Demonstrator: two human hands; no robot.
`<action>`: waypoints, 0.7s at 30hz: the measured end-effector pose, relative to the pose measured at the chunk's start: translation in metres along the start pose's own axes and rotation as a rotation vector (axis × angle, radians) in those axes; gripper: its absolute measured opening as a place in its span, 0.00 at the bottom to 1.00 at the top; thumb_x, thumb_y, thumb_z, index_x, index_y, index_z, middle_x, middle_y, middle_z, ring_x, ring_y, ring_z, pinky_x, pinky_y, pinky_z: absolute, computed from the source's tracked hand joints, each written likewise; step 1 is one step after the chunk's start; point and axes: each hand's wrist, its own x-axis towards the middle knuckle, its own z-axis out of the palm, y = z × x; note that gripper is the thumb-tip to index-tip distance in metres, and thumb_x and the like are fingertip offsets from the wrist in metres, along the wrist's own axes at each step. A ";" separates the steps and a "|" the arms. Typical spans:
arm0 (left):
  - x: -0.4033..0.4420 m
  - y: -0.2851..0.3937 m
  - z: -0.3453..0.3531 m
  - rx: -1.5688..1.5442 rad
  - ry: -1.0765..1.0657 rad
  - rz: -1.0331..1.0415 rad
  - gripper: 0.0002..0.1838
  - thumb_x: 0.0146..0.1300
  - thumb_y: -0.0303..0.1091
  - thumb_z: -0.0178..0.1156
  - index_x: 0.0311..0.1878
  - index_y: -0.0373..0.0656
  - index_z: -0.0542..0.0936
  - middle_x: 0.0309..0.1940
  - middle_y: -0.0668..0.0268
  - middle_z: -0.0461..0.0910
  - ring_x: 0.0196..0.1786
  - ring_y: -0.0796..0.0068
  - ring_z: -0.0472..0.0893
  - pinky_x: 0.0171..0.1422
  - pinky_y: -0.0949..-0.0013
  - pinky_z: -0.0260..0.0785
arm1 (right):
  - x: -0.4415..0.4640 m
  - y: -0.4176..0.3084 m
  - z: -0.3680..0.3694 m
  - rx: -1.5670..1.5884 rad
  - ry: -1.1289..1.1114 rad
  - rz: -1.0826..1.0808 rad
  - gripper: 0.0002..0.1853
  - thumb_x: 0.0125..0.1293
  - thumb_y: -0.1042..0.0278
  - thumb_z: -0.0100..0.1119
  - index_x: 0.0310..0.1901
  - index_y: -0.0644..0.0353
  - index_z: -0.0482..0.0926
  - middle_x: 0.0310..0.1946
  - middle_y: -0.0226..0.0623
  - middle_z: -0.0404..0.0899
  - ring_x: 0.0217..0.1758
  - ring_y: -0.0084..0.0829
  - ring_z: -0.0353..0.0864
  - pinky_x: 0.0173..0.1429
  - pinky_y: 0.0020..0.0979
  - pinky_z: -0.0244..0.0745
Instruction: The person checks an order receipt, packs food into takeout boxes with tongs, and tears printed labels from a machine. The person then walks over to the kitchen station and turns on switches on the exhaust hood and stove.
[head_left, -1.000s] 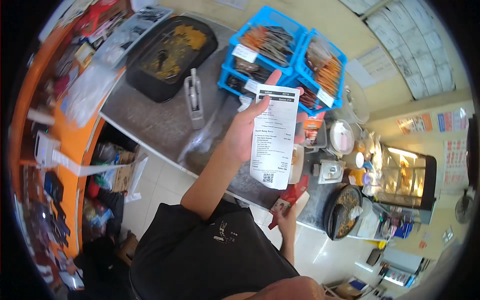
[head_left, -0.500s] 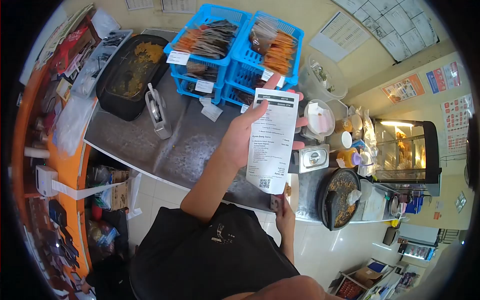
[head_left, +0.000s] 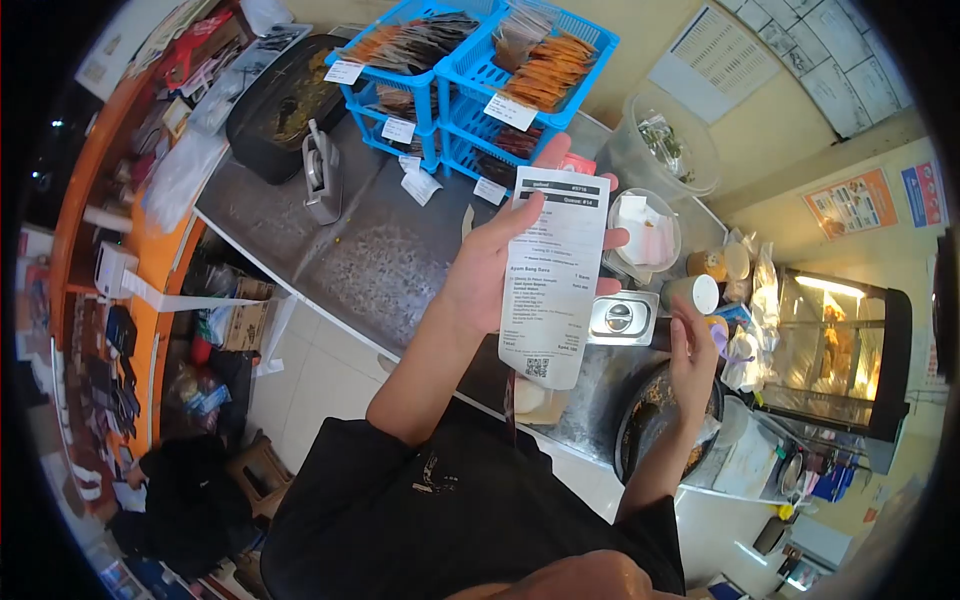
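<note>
My left hand (head_left: 480, 268) is closed on a long white printed receipt (head_left: 553, 285), with the thumb across its front and the other fingers behind it. Past the receipt's right side, my right hand (head_left: 694, 358) is raised, its fingers apart and nothing visibly held. Its fingertips are close to a white cup (head_left: 692, 296); whether they touch it I cannot tell. Left of these fingers is a steel container with a knobbed lid (head_left: 620, 318). Below my right hand lies a dark round pan (head_left: 630, 440) with brown crumbly food. A pale board (head_left: 545, 408) is partly hidden under the receipt.
Blue stacked baskets (head_left: 450, 75) of packets stand at the back, beside a tape dispenser (head_left: 322, 175) and a dark tray (head_left: 285, 110). A lit display case (head_left: 835, 340) is at right. Another person in black (head_left: 190, 500) is at lower left.
My right hand has left the board at the counter's front edge and moved up and right, close to the white cup. My left hand still holds the receipt. The view has shifted.
</note>
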 end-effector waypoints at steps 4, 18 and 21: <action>0.002 -0.010 0.008 0.029 -0.005 0.033 0.33 0.76 0.44 0.49 0.80 0.70 0.49 0.75 0.57 0.58 0.70 0.42 0.69 0.63 0.31 0.70 | 0.009 -0.006 0.013 0.078 -0.072 -0.110 0.13 0.73 0.72 0.56 0.56 0.61 0.81 0.43 0.36 0.84 0.47 0.27 0.81 0.54 0.27 0.75; 0.005 -0.017 0.006 0.026 -0.003 0.049 0.33 0.76 0.42 0.49 0.80 0.69 0.50 0.75 0.60 0.59 0.69 0.43 0.70 0.63 0.30 0.69 | 0.009 0.019 0.006 0.052 -0.246 -0.022 0.11 0.71 0.74 0.58 0.52 0.62 0.83 0.41 0.34 0.86 0.42 0.23 0.83 0.48 0.25 0.75; 0.008 -0.015 0.004 0.009 -0.007 0.057 0.34 0.76 0.42 0.49 0.80 0.70 0.49 0.74 0.59 0.60 0.69 0.43 0.70 0.64 0.30 0.68 | 0.033 0.034 -0.011 0.114 -0.213 0.026 0.11 0.74 0.72 0.56 0.53 0.64 0.82 0.43 0.32 0.85 0.45 0.21 0.80 0.51 0.25 0.74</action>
